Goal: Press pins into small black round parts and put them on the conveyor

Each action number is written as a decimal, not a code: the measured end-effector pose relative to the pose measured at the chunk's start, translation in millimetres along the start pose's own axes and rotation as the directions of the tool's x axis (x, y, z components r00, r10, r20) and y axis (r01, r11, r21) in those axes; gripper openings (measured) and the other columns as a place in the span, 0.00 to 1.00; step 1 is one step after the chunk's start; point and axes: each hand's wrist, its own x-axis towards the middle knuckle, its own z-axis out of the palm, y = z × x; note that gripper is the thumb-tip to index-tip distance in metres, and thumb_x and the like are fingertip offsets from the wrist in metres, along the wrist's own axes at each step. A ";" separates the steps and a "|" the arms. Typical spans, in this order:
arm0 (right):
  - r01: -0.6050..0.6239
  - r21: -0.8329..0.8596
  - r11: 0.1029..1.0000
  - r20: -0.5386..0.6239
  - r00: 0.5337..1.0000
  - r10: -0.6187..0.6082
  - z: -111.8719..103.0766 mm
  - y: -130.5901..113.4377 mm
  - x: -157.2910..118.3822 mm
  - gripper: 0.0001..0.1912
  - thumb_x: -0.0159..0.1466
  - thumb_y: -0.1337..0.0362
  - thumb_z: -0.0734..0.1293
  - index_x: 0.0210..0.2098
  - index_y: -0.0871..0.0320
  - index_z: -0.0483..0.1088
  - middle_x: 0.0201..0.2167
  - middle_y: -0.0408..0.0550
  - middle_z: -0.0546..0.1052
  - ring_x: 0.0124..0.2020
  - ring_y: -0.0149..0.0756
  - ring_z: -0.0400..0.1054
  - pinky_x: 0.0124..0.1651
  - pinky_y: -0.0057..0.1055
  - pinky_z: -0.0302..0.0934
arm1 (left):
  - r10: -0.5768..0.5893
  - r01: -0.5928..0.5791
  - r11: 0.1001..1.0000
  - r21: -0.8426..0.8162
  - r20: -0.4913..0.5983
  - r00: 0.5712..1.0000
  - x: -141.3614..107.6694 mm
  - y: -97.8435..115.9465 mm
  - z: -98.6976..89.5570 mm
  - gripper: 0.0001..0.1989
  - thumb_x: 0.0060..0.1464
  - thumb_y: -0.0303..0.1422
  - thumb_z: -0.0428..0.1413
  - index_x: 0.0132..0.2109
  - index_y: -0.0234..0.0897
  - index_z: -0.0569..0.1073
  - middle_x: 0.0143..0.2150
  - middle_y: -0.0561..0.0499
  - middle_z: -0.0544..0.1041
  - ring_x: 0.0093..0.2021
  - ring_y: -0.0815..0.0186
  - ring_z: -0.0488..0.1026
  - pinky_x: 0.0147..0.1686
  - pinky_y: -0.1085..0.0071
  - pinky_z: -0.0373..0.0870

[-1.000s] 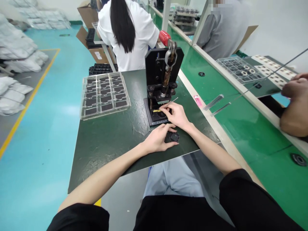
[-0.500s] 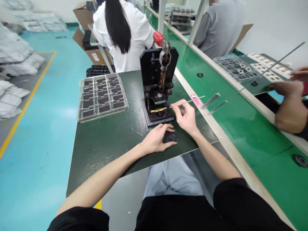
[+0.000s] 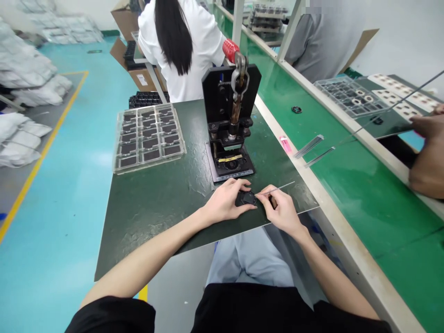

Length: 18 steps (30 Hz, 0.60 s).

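Note:
My left hand (image 3: 226, 201) rests on the dark green work board (image 3: 156, 199), its thumb and fingers closed around a black round part (image 3: 248, 198) lying flat. From the right, my right hand (image 3: 281, 210) pinches a thin grey strip (image 3: 286, 185). One end of that strip is at the part's right edge; whether it goes in cannot be made out. Just beyond both hands stands a black hand press (image 3: 231, 125) with a red handle (image 3: 230, 50). A yellow strip (image 3: 229, 158) lies across its base.
At the left of the board sits a clear tray (image 3: 149, 155) of black pieces. Bundles of thin strips (image 3: 309, 146) and a pink tag (image 3: 285, 144) lie along the white rail. A green conveyor (image 3: 347, 157) runs on the right, carrying a black ring (image 3: 296, 109). Co-workers sit ahead and right.
My right hand has come down and toward me from beside the press, bringing the thin strip to the black part. My left hand has stayed around the part.

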 end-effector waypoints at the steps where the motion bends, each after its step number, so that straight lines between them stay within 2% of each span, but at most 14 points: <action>1: 0.011 -0.015 1.000 0.008 1.000 -0.011 0.2 0.2 0.2 0.09 0.73 0.63 0.65 0.35 0.55 0.71 0.28 0.43 0.75 0.24 0.31 0.66 0.29 0.29 0.59 | 0.003 -0.003 1.000 0.000 0.002 1.000 0.1 0.1 0.1 0.28 0.55 0.44 0.69 0.56 0.40 0.67 0.50 0.45 0.82 0.56 0.54 0.76 0.52 0.59 0.77; 7: 0.076 -0.079 0.994 0.027 0.997 -0.074 -1.3 -0.2 -2.5 0.08 0.73 0.66 0.64 0.36 0.56 0.70 0.29 0.44 0.75 0.28 0.33 0.69 0.32 0.30 0.61 | 0.012 -0.012 1.000 0.002 -0.018 1.000 -0.9 1.5 0.6 0.28 0.55 0.45 0.68 0.56 0.40 0.67 0.49 0.45 0.82 0.55 0.54 0.76 0.53 0.58 0.76; 14: 0.258 -0.168 0.951 0.093 0.965 -0.245 -2.7 -4.7 5.9 0.10 0.73 0.69 0.62 0.35 0.56 0.69 0.31 0.47 0.76 0.32 0.36 0.72 0.36 0.31 0.64 | 0.004 -0.004 1.000 0.001 -0.052 0.999 -1.2 -0.9 3.8 0.27 0.55 0.44 0.69 0.55 0.40 0.67 0.47 0.46 0.82 0.52 0.55 0.78 0.52 0.58 0.77; 18: 0.268 -0.187 0.945 0.118 0.961 -0.250 -0.1 -2.5 7.0 0.12 0.73 0.70 0.61 0.33 0.56 0.67 0.30 0.47 0.74 0.31 0.36 0.70 0.36 0.32 0.63 | 0.002 -0.002 1.000 -0.002 -0.072 0.997 -0.8 -2.6 6.5 0.28 0.53 0.44 0.70 0.54 0.40 0.68 0.45 0.47 0.82 0.50 0.56 0.78 0.51 0.59 0.77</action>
